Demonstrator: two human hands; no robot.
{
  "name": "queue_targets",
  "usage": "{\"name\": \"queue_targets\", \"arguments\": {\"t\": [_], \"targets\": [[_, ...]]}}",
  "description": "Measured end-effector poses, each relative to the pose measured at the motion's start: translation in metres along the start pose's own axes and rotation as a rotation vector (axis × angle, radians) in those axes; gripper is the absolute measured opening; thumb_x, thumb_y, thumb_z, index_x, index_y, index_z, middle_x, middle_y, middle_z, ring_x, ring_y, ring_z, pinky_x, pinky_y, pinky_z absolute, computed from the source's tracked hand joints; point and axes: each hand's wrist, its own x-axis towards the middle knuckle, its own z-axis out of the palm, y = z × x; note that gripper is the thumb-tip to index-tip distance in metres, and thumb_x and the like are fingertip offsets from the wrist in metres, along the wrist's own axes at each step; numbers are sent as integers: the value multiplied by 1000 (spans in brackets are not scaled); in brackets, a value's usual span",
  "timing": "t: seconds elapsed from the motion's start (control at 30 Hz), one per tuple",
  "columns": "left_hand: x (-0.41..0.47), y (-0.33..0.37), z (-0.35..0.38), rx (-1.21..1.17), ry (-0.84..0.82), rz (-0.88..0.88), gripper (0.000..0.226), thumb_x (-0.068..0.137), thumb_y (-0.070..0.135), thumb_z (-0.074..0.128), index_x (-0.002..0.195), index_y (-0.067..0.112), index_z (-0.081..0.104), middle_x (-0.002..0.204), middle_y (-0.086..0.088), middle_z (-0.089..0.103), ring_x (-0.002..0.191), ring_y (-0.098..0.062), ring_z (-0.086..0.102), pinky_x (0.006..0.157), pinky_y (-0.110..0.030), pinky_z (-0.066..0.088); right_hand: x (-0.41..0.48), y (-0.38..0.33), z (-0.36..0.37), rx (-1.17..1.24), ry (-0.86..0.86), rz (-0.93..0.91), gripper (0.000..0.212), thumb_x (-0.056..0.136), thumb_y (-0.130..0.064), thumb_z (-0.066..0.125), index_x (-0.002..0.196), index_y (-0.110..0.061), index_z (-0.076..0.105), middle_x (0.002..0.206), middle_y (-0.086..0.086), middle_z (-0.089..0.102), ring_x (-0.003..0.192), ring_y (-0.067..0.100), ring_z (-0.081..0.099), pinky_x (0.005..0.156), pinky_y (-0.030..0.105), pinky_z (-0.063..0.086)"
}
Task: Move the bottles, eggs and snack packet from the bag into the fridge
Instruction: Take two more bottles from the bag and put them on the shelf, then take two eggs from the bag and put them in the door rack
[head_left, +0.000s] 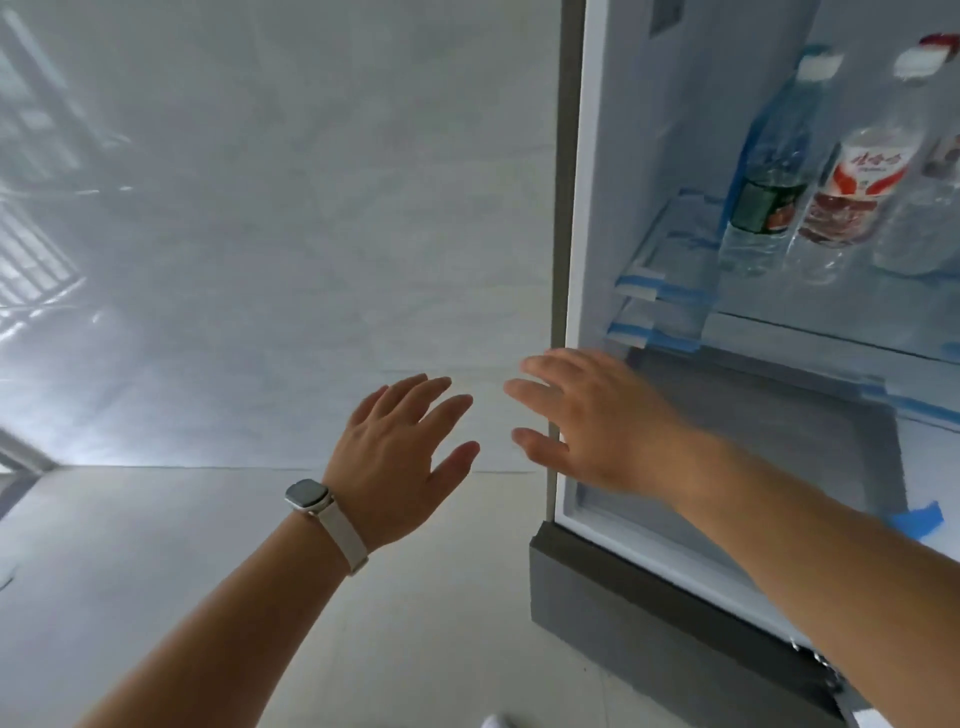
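Observation:
The fridge (576, 208) stands open at the right, its white inner frame and grey side facing me. On a glass shelf (670, 244) inside stand three clear bottles: one with a green label (763, 192), one with a red and white label (857, 192), and a third (924, 218) at the frame's right edge. My left hand (400, 457), with a watch on the wrist, hovers empty with spread fingers left of the fridge. My right hand (587, 421) is also empty and spread, in front of the fridge's left edge. No bag, eggs or snack packet is visible.
A pale grey wall (285, 208) fills the left and centre, meeting a light tiled floor (156, 545). The fridge's dark grey base (623, 608) juts out low at the right. Blue tape strips (919, 519) mark the shelves and drawer. A window grille (31, 260) shows far left.

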Motion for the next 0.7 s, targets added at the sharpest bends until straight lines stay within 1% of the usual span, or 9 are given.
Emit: {"name": "queue_targets", "arguments": {"t": [0.13, 0.23, 0.33, 0.43, 0.57, 0.7], "targets": [[-51, -5, -17, 115, -37, -104, 52, 95, 53, 41, 133, 24, 60, 140, -5, 58, 132, -30, 52, 108, -49, 41, 18, -29, 19, 60, -10, -187, 57, 95, -58, 28, 130, -21, 54, 136, 8, 58, 124, 32, 54, 102, 46, 43], [-96, -15, -35, 194, -52, -206, 50, 95, 51, 42, 131, 23, 61, 137, -5, 60, 129, -31, 54, 105, -49, 42, 30, -66, 27, 109, 11, -310, 54, 94, -57, 31, 126, -21, 57, 131, 9, 61, 119, 34, 57, 99, 47, 45], [-139, -28, -54, 263, -32, -328, 50, 94, 51, 43, 128, 22, 64, 133, -6, 63, 124, -32, 58, 102, -48, 44, 42, -108, 23, 159, 43, -427, 53, 92, -55, 36, 123, -19, 60, 127, 11, 62, 115, 36, 58, 97, 48, 47], [-181, -41, -70, 298, -1, -432, 49, 92, 50, 44, 125, 21, 67, 131, -6, 65, 122, -32, 59, 99, -48, 46, 55, -150, 16, 155, 82, -540, 54, 90, -54, 38, 122, -18, 62, 125, 11, 64, 113, 35, 60, 96, 48, 48], [-239, -62, -84, 324, 43, -537, 48, 92, 49, 44, 123, 21, 68, 129, -6, 66, 120, -33, 60, 97, -49, 47, 73, -212, 9, 131, 105, -659, 55, 91, -55, 38, 124, -18, 61, 126, 12, 63, 115, 35, 59, 98, 47, 47], [-303, -95, -99, 334, 86, -621, 47, 92, 50, 45, 123, 22, 67, 129, -5, 66, 120, -32, 60, 98, -48, 47, 87, -286, 5, 117, 133, -750, 54, 90, -55, 40, 123, -19, 63, 124, 11, 65, 114, 34, 61, 97, 46, 47]]}}
